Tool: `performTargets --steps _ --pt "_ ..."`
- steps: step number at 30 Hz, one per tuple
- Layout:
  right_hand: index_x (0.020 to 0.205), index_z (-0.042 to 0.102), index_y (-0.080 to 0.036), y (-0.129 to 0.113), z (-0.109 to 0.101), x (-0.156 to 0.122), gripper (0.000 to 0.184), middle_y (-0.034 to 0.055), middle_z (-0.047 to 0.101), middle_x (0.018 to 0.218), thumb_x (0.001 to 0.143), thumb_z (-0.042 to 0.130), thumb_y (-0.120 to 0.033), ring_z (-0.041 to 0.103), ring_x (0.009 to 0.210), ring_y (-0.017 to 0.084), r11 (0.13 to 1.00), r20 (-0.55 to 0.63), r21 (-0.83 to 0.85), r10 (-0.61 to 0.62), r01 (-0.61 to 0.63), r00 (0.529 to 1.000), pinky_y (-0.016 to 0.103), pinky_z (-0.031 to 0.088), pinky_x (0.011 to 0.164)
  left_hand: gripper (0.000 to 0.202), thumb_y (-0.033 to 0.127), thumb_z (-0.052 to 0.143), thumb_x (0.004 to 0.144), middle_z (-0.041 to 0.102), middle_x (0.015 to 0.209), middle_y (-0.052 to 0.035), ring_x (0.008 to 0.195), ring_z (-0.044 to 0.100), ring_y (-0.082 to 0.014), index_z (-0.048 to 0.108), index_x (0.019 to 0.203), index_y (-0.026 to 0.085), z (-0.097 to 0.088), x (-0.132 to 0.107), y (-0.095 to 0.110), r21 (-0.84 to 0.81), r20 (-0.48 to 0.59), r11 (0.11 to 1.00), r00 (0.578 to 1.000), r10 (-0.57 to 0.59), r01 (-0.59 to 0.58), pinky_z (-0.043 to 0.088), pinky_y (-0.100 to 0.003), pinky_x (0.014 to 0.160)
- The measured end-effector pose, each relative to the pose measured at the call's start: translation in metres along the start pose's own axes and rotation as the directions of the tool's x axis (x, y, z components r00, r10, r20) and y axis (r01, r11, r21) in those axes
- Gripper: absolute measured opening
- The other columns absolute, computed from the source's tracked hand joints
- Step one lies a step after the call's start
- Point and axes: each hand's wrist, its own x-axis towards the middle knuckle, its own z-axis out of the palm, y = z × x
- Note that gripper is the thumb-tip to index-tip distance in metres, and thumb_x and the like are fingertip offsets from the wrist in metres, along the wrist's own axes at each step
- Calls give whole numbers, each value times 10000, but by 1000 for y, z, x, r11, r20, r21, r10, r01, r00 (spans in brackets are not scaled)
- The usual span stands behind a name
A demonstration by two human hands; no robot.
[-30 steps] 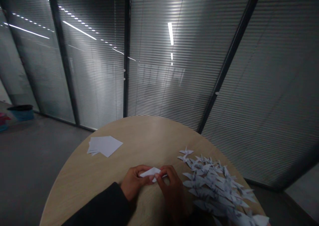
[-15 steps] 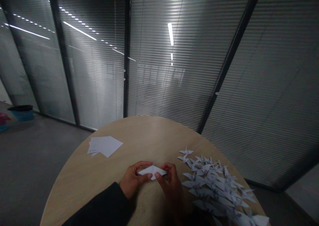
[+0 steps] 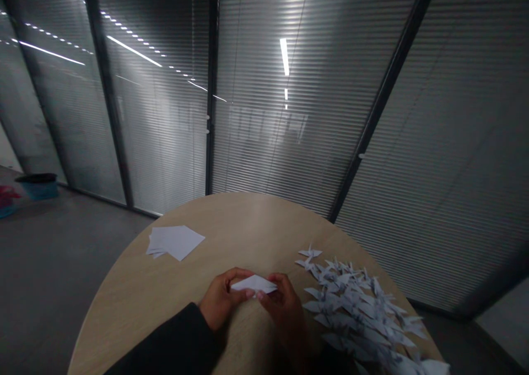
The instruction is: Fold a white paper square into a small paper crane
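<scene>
A small folded piece of white paper (image 3: 253,282), long and pointed at its sides, is held up over the table between both hands. My left hand (image 3: 221,300) pinches its left part, thumb on the near side and fingers behind. On the right end, my right hand (image 3: 285,303) grips it the same way, its thumb low near the middle. The two thumb tips lie close together at the lower edge. To the right of my right hand spreads a pile of folded white paper cranes (image 3: 355,303).
The round wooden table (image 3: 248,215) carries a stack of white paper sheets (image 3: 177,242) at its left back. Beyond the table's edge rises a glass partition with blinds (image 3: 268,155). A blue tub (image 3: 40,188) stands on the floor at far left.
The lower part of the folded paper shows less now, and my thumbs have shifted slightly along its near edge. Both hands keep their hold; the view has shifted a little.
</scene>
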Motion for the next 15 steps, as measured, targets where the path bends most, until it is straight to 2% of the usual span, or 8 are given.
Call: performTargets --steps 8,15 --pt "863 564 -217 -11 1 -5 297 28 692 816 647 680 -385 656 678 191 993 -102 -120 -20 8 995 267 512 611 446 270 854 482 718 686 -28 598 602 -140 662 854 115 1 -1 3 39 -42 999 999 -12 13 438 -245 607" --pt "930 554 -216 -4 1 -2 356 43 704 864 658 677 -410 657 703 198 995 -45 -98 0 -5 999 278 516 632 463 289 840 497 645 563 13 491 519 -110 648 878 111 0 0 2 103 -54 995 999 0 6 345 -211 497"
